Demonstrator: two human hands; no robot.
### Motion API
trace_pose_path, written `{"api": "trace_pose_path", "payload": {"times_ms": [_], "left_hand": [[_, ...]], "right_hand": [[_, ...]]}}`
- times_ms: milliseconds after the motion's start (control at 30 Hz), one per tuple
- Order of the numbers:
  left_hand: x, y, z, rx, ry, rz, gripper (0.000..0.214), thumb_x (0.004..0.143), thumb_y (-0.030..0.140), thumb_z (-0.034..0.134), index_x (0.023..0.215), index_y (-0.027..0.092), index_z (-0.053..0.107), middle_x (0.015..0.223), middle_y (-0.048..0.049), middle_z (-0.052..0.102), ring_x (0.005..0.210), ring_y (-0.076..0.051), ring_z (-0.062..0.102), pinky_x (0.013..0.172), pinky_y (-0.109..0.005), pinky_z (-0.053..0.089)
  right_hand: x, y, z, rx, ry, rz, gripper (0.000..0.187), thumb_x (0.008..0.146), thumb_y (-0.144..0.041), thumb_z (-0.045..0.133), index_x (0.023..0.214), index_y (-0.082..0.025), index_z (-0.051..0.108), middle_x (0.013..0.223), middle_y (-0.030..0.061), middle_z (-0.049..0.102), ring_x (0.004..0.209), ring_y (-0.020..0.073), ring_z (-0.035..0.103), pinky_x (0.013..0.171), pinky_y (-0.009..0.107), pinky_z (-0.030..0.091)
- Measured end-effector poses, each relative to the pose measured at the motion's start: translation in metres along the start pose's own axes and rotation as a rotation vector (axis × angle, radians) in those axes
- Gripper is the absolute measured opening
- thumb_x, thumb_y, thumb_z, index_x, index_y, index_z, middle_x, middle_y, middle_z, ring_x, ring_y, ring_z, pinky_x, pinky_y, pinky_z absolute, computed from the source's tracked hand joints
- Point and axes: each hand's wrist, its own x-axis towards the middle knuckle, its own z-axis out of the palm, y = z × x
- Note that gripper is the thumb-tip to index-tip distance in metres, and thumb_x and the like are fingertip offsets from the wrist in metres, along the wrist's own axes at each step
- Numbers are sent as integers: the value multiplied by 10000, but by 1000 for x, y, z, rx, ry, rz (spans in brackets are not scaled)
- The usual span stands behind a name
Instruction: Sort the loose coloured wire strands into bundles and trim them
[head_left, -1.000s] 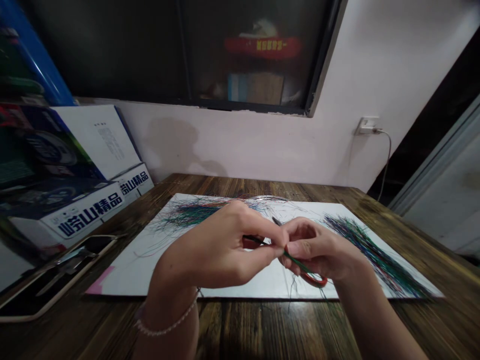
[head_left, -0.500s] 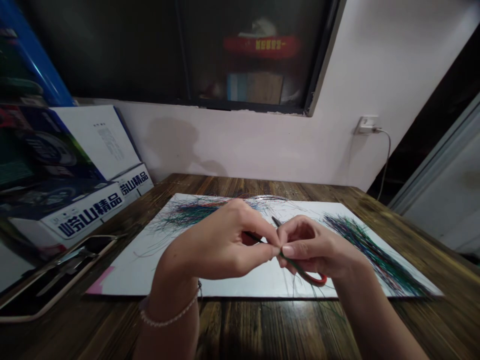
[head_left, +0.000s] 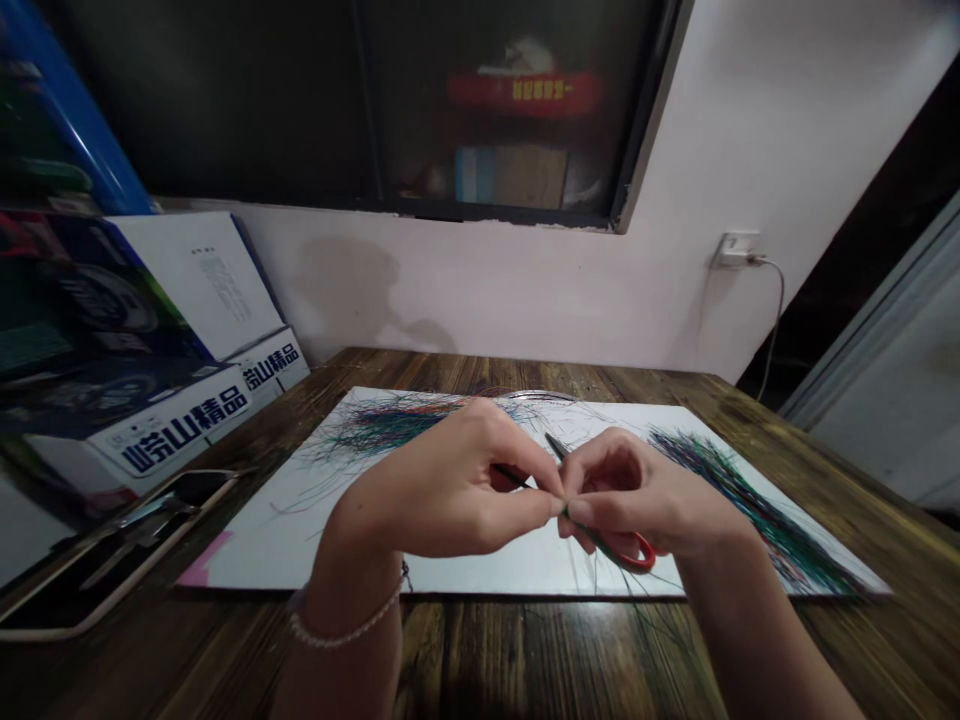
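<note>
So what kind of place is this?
Probably an improvised handwork spot in a home or small shop, can't tell which: a plain wooden table, coloured strands laid out on a white board, and printed cartons at picture left.

Strands (head_left: 515, 478): thin, dark to green, gathered into a slim bundle; pinched where the left hand (head_left: 457, 490) and right hand (head_left: 637, 495) meet. Scissors (head_left: 621, 556): red handle loop toward the near side, metal blade tip pointing away; middle section hidden.
</note>
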Motion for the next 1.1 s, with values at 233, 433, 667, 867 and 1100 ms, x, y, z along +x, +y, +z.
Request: {"api": "trace_pose_path", "payload": {"times_ms": [233,433,667,867,1100], "left_hand": [[-1,1,1,22,24,-7,236,723,54,518,706,171,722,498,17,567,505,-100,444,486,-247,315],[-1,3,2,29,40,-6,247,711,37,518,692,177,721,492,22,560,497,-96,449,472,-243,307],[1,0,1,44,30,-28,224,722,60,523,694,168,718,491,30,529,482,-87,412,466,-244,285],[3,-2,-1,16,4,-33,201,741,87,526,704,150,714,496,33,506,493,-82,396,474,-240,286],[2,-3,0,-11,25,-37,171,751,99,547,688,139,702,496,37,485,485,-75,363,456,-239,272]], "right_hand": [[-2,-5,4,-68,67,18,75,722,-79,622,683,-104,681,524,-21,610,358,19,477,319,99,344],[-3,-7,7,-116,100,20,133,703,-37,578,671,-116,679,532,-27,619,353,13,479,316,87,351],[-4,-10,11,-142,165,26,166,663,-2,565,618,-118,674,408,-73,531,313,17,458,304,80,358],[-4,-8,12,-158,199,22,179,638,8,554,627,-119,678,463,-44,598,306,29,484,286,91,363],[-6,-10,12,-238,247,-4,156,672,-5,595,642,-133,679,399,-75,522,299,27,459,278,85,336]]}}
